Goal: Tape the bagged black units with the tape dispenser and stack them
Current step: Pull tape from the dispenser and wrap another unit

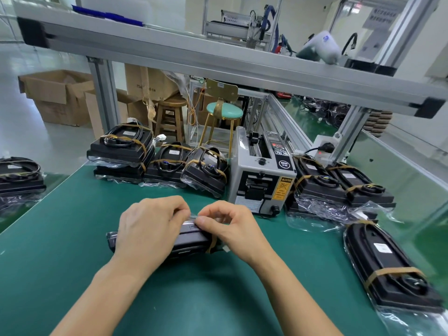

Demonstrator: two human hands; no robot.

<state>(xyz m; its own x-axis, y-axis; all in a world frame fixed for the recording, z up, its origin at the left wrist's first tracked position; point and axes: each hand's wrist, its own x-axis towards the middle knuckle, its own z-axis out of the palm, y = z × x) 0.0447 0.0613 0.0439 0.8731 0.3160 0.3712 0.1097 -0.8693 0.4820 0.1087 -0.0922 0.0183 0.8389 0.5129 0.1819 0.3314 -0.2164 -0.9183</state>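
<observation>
A bagged black unit (pixel 191 241) lies on its edge on the green mat, in front of me. My left hand (pixel 150 224) grips its left part from above. My right hand (pixel 230 226) pinches the clear bag's folded flap at the unit's top edge; a brown band wraps the unit beside it. The grey tape dispenser (pixel 261 175) stands just behind my hands. Stacked bagged units (pixel 121 151) sit at the back left, with more units (pixel 203 170) leaning beside the dispenser. Other bagged units (pixel 339 185) lie right of the dispenser, and one (pixel 388 265) lies at the near right.
The green mat (pixel 72 238) covers the bench. A bagged unit (pixel 19 175) sits past its left edge. An aluminium frame rail (pixel 218 61) crosses overhead. Behind the bench stand a wooden stool (pixel 169 117), a teal stool (pixel 224 110) and cardboard boxes (pixel 58 93).
</observation>
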